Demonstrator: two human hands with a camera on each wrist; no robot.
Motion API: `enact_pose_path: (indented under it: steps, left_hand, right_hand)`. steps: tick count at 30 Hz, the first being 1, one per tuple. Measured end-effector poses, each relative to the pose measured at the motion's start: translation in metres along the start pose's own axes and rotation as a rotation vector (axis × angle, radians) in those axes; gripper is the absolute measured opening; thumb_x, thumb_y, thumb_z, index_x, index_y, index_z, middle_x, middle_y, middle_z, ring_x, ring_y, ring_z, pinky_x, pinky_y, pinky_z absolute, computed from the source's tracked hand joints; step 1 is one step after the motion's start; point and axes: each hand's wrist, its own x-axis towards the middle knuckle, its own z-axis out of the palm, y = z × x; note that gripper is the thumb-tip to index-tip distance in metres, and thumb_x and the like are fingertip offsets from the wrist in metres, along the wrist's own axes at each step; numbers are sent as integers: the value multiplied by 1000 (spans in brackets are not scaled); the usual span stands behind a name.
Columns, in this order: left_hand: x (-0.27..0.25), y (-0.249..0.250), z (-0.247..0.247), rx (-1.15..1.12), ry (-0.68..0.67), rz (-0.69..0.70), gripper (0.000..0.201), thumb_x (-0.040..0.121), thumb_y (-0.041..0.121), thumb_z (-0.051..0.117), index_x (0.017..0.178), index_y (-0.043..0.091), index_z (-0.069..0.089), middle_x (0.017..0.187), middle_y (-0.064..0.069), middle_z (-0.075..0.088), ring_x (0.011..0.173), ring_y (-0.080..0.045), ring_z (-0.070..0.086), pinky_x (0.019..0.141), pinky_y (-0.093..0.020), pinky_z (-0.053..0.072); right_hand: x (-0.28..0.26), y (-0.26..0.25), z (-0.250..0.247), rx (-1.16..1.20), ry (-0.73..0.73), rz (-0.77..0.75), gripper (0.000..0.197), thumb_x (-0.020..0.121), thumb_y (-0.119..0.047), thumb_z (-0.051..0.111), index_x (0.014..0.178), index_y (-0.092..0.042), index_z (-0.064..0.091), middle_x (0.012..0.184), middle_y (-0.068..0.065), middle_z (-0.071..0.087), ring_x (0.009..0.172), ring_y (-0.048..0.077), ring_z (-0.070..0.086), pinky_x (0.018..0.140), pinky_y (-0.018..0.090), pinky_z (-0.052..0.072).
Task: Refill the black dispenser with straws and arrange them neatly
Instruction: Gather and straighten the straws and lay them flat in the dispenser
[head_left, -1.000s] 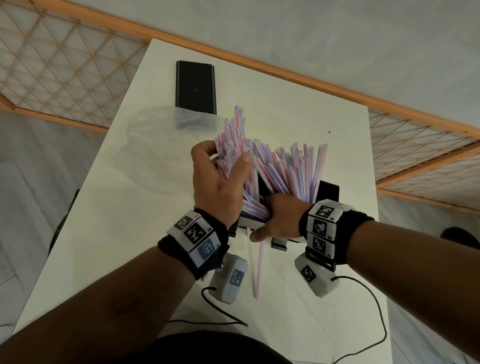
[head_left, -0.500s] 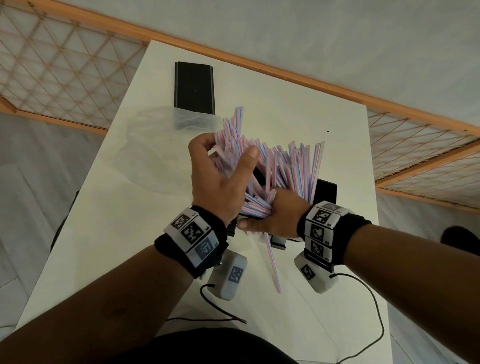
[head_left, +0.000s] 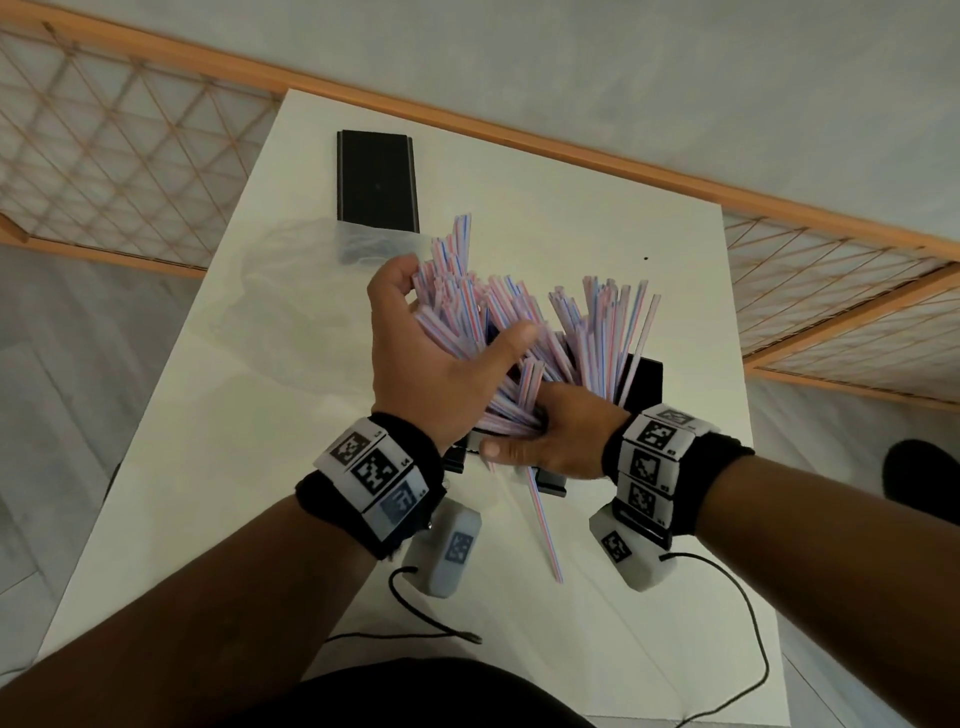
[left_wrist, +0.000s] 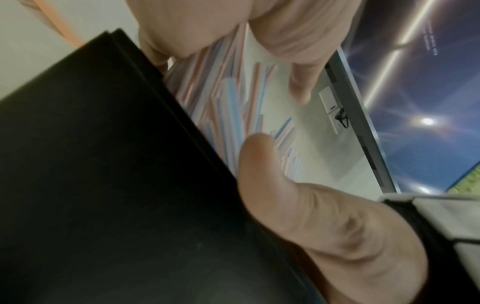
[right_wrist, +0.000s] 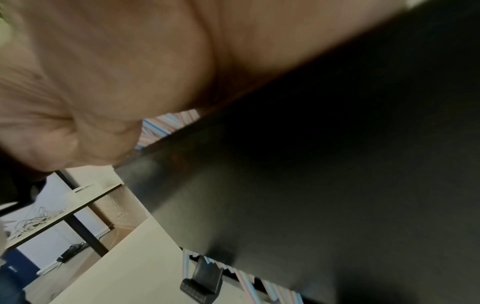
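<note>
A thick, fanned bunch of pink-and-blue striped straws (head_left: 524, 332) stands tilted in the open black dispenser (head_left: 641, 382) near the table's middle. My left hand (head_left: 441, 338) grips the left part of the bunch, thumb across it; the left wrist view shows the straws (left_wrist: 228, 107) between thumb and fingers beside the dispenser wall (left_wrist: 103, 185). My right hand (head_left: 550, 431) holds the lower ends of the straws at the dispenser's near end, its fingers hidden. One loose straw (head_left: 543, 525) lies on the table in front. More straw ends (right_wrist: 244, 277) show under the dispenser (right_wrist: 337, 185) in the right wrist view.
The black dispenser lid (head_left: 376, 182) lies at the far left of the white table (head_left: 218, 493). A clear plastic bag (head_left: 291, 306) lies beside it, left of my hands. Cables (head_left: 737, 597) trail over the near edge. A wooden lattice railing (head_left: 130, 156) surrounds the table.
My left hand has shifted its grip lower on the bunch, pressing the straws rightward. The loose straw in front has swung its near end to the right.
</note>
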Motion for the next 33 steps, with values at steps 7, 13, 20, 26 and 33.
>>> enact_pose_path:
  steps: [7,13,20,26,33]
  left_hand:
    - [-2,14,-2,-175,41,5,80,72,51,75,128,7,39,117,13,51,99,-7,67,81,-23,55]
    - [5,20,-10,-219,60,15,90,75,74,69,131,11,39,135,-15,46,118,-41,59,94,-49,55]
    - [6,9,-9,4,106,-73,80,76,32,88,138,27,38,139,8,46,120,-13,58,98,-36,56]
    - [6,-7,-4,-96,110,-149,53,103,30,57,148,12,35,133,0,49,97,21,56,82,-6,48]
    - [3,-14,1,-82,108,-151,49,107,39,37,145,8,43,136,-3,54,100,25,50,85,3,37]
  right_hand:
    - [5,-18,0,117,183,-115,40,77,-63,63,61,-30,45,40,-22,47,40,-3,47,48,16,28]
    - [3,-20,-8,211,369,-251,44,74,-71,64,95,-33,64,83,-17,70,81,-1,64,71,21,47]
    - [-8,-10,3,-166,230,-18,58,72,-69,71,104,-24,53,82,-10,56,72,10,54,66,26,41]
    - [-29,-3,10,-209,409,-141,48,75,-52,78,98,-14,58,89,1,58,80,22,53,72,33,46]
    - [-18,-2,12,-250,247,-59,34,83,-49,71,100,-24,57,78,-13,52,73,16,49,69,24,36]
